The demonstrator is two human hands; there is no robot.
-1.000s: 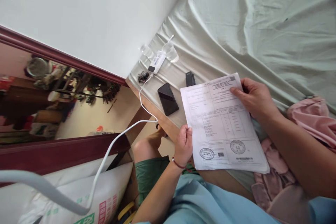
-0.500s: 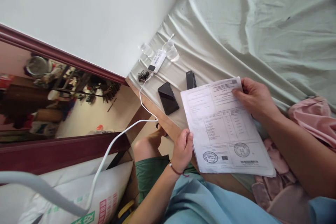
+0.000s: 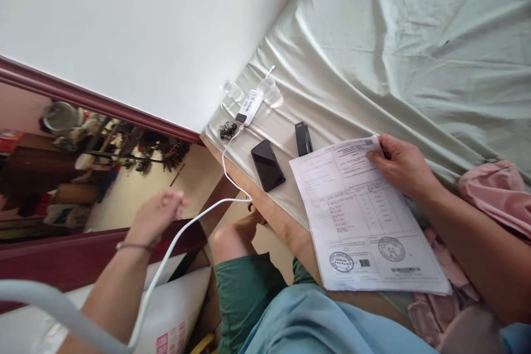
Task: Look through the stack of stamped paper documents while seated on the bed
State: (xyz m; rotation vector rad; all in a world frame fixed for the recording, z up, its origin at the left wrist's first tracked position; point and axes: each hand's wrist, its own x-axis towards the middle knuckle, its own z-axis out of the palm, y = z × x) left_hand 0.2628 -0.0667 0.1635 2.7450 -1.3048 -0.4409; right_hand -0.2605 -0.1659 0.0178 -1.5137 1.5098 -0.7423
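Observation:
My right hand [image 3: 400,163] grips the upper right corner of a stack of printed papers [image 3: 360,221], thumb on top. The top sheet bears a table, two round stamps and a barcode. Away from the papers, my left hand [image 3: 160,213] is over at the left near the door frame, slightly blurred, its fingers curled together with nothing visible in them. Just beyond the stack's top edge lies a black stapler [image 3: 303,139]. A black phone [image 3: 267,165] rests on the sheet to its left.
A white device [image 3: 249,108] with a white cable [image 3: 203,207] lies between two clear plastic cups [image 3: 271,94]. Small dark items [image 3: 228,130] sit beside it. Pink cloth [image 3: 493,188] is at the right. White sacks [image 3: 182,298] stand at lower left, below the doorway.
My left hand has let go of the papers' left edge and swung out to the left. My right hand still holds the stack, which sits slightly lower in view.

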